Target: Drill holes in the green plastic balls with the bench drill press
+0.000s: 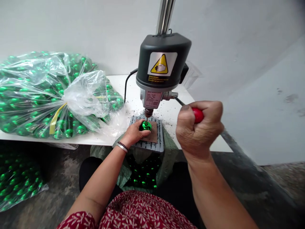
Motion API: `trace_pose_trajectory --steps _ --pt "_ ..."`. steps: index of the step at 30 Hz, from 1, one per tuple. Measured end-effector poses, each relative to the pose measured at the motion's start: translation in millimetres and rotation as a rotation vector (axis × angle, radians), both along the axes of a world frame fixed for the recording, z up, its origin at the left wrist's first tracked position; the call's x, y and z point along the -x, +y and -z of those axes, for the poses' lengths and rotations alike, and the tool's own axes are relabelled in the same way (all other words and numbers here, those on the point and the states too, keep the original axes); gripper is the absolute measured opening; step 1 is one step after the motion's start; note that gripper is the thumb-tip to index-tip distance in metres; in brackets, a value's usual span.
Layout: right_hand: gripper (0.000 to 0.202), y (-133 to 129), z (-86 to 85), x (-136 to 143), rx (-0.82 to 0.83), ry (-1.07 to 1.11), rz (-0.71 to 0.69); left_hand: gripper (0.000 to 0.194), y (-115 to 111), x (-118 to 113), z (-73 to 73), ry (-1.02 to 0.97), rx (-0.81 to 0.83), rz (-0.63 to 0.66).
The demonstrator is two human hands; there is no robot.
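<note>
A dark drill press (163, 60) stands on the white table, its chuck pointing down over a grooved metal base. My left hand (134, 133) grips a shiny green ball (146, 126) between thumb and fingers on a brown board (153, 135) that lies on the base. The drill tip is right at the top of the ball; whether it has entered cannot be made out. At the right, my right hand (199, 127) is wrapped round the red knob (197, 115) of the press lever.
A large clear bag of green balls (35, 105) fills the left of the white table (114, 79). Dark shavings lie round the base. Below its front edge, an open green sack (143, 171) holds more balls. Another bag (19, 178) is on the floor at left.
</note>
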State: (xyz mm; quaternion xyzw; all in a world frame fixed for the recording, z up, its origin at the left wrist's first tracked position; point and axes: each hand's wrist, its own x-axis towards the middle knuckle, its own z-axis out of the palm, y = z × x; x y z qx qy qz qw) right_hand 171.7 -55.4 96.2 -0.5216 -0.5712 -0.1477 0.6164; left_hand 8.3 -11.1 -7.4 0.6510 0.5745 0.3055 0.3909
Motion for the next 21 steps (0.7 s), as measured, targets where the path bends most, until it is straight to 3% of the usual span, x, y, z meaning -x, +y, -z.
trace_pose_trajectory --steps 8,10,12,18,21 --pt "0.009 -3 29.8 5 -0.052 0.002 0.005 0.06 -2 0 -1.4 0.006 -0.003 -0.003" --pt "0.01 -3 29.9 6 -0.062 0.022 -0.006 0.06 -2 1 -2.2 0.016 -0.007 0.004" --pt "0.011 1 17.9 5 -0.062 0.051 -0.02 0.059 -2 1 -2.1 0.037 -0.009 0.013" --pt "0.017 31 -48.8 0 0.062 0.112 -0.094 0.059 -8 7 2.6 0.001 -0.044 0.069" --pt "0.021 39 -59.1 -3 0.089 0.108 -0.095 0.065 -21 13 -1.8 -0.052 -0.075 0.166"
